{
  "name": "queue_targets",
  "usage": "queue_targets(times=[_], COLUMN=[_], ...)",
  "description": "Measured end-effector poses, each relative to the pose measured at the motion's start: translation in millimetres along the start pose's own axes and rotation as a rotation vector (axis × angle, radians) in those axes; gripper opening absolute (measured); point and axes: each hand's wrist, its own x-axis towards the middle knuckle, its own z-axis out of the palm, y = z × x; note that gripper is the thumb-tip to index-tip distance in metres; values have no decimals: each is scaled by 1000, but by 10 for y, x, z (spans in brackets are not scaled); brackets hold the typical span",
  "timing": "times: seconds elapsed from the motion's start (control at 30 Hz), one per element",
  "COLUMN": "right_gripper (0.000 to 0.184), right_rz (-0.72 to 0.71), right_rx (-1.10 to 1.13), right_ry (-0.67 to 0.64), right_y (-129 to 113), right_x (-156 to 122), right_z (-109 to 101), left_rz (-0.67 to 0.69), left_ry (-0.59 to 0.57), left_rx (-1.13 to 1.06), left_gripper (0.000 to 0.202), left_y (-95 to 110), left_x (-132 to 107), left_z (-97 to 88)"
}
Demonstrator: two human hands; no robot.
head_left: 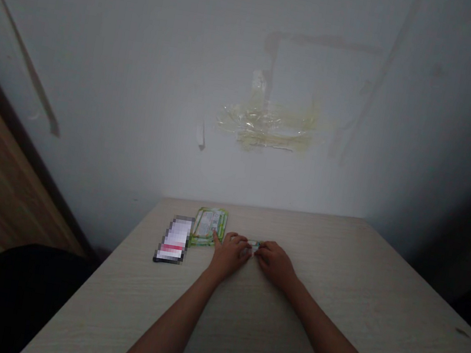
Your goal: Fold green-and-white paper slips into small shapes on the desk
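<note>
1. The small pale item lies on the table, pinched between the fingertips of the left hand and the right hand.
2. One item, one green packet and one phone, the last two just left of the left hand.

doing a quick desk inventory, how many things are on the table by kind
green packet: 1
flat dark-edged item, blurred out: 1
small item, pinched between left hand and right hand: 1
total: 3
</note>
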Motion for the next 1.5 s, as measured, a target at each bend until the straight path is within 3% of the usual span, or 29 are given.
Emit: queue_targets(times=[0.4, 0.73, 1.13, 1.5], right_gripper=[26, 22, 24, 21], right_rz=[31, -75, -33, -101], right_rx=[91, 63, 67, 8], right_ry=[7, 41, -43, -62], right_y=[-12, -34, -106, -112], right_x=[-94, -86, -110, -84], right_z=[-8, -10, -67, -96], left_rz=[59, 49, 32, -7], left_ry=[-32, -47, -36, -51], left_rx=[-30, -49, -37, -18], left_gripper=[23, 22, 22, 22], left_y=[-82, -116, -93, -78], left_x=[9, -6, -13, 1], left_z=[-5, -13, -4, 6])
